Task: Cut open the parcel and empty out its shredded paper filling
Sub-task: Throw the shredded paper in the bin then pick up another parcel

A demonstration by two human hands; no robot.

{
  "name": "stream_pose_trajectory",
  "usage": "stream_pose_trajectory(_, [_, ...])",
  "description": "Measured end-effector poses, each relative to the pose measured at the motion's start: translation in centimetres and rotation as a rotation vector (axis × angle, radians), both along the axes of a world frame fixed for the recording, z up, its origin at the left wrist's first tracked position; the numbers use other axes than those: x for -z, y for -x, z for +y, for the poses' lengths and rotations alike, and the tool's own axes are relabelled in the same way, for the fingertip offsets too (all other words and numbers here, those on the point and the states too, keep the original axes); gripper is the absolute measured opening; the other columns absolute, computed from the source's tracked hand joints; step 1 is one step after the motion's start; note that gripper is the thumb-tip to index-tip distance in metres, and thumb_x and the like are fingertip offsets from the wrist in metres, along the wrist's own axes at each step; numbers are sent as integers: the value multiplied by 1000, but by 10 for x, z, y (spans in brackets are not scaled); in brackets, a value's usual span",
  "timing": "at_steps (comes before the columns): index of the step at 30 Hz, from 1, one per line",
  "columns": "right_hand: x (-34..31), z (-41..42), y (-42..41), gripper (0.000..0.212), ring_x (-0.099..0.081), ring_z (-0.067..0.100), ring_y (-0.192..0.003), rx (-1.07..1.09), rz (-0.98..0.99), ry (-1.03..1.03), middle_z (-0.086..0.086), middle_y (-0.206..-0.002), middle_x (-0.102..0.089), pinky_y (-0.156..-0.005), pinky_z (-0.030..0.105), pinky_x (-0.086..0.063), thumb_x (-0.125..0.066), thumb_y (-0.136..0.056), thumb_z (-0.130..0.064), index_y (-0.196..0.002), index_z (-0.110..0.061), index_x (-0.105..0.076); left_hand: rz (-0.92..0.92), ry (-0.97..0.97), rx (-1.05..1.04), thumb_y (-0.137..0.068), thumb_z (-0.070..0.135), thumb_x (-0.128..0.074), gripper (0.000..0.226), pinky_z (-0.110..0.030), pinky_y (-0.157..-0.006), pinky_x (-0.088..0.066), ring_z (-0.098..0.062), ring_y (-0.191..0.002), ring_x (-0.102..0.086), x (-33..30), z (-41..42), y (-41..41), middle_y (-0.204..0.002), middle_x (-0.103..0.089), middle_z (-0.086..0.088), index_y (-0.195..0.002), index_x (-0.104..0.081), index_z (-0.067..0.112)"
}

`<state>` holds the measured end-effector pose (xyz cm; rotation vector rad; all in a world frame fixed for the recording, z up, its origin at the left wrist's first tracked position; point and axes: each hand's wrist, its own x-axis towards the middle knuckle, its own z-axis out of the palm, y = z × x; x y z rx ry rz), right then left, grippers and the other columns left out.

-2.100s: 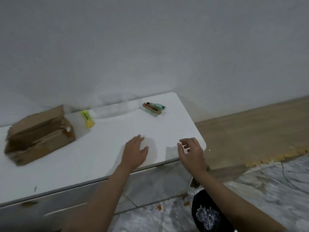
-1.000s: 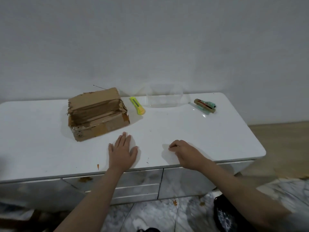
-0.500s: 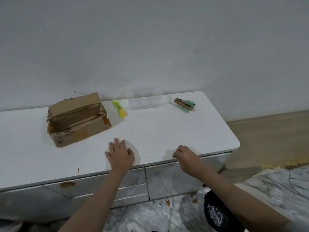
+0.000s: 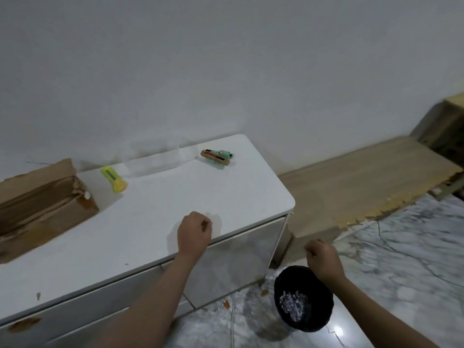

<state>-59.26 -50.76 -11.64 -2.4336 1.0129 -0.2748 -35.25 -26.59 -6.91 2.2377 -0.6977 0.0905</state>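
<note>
The torn brown cardboard parcel (image 4: pixel 42 204) lies open at the left of the white cabinet top (image 4: pixel 226 197). A yellow utility knife (image 4: pixel 114 182) rests just right of it, apart from both hands. My left hand (image 4: pixel 194 234) sits on the cabinet top near its front edge with fingers curled in. My right hand (image 4: pixel 324 259) hangs off the cabinet, above a black bin (image 4: pixel 313 320) on the floor, fingertips pinched together; whether they hold a scrap is too small to tell. Shredded paper (image 4: pixel 292 305) lies inside the bin.
A clear plastic container (image 4: pixel 155 159) and a green and brown tool (image 4: pixel 217 156) stand at the back of the cabinet. Small cardboard bits lie on the marble floor (image 4: pixel 401 285). A low wooden platform (image 4: pixel 364 192) runs along the wall at right, with a thin cable beside it.
My right hand left the cabinet edge and moved right and down over the bin. My left hand's fingers curled shut. The view swung right, pushing the parcel to the left edge.
</note>
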Motion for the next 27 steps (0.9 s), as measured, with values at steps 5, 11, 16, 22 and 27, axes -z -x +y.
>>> stream_pose_trajectory(5, [7,-29,23,26,-61,36,-83,192,150,-23,18,-92,-67,-67,40,-51,-50,-78,8,-90,-4,-69,88,110,-137,-75,6,-74,16,-33,-63,-48,-23,-67,-58,6,-12,3,-70,-61,-7,-65,-62,10])
stream_pose_trajectory(11, [8,-35,20,23,-64,37,-81,166,156,-36,17,-83,-69,-64,38,-50,-53,-80,1,-89,-7,-73,7,48,-77,-82,3,-66,7,-32,-66,-47,-25,-73,-58,11,-10,5,-77,-62,-12,-75,-69,3])
stream_pose_trajectory(16, [-20,-6,-29,27,-57,28,-58,36,-186,32,2,-61,-53,-55,31,-41,-72,-74,-4,-58,-18,-56,2,-21,-90,-78,0,-63,29,-34,-85,-47,-31,-96,-61,12,11,3,-102,-65,-16,-106,-69,2])
stream_pose_trajectory(22, [-59,59,-129,3,-59,21,-70,-365,-568,186,8,-77,-60,-62,29,-49,-66,-81,-10,-82,-7,-67,-10,-128,-318,-78,12,-65,31,-58,-97,-41,-33,-109,-58,11,78,-15,-118,-62,-15,-109,-69,9])
stream_pose_trajectory(27, [-70,140,-221,10,-60,19,-81,-564,-648,95,7,-85,-64,-73,23,-47,-62,-82,-9,-90,-8,-68,-19,-67,-536,-72,7,-76,6,-43,-83,-51,-32,-93,-64,-7,164,-52,-103,-67,-14,-72,-71,6])
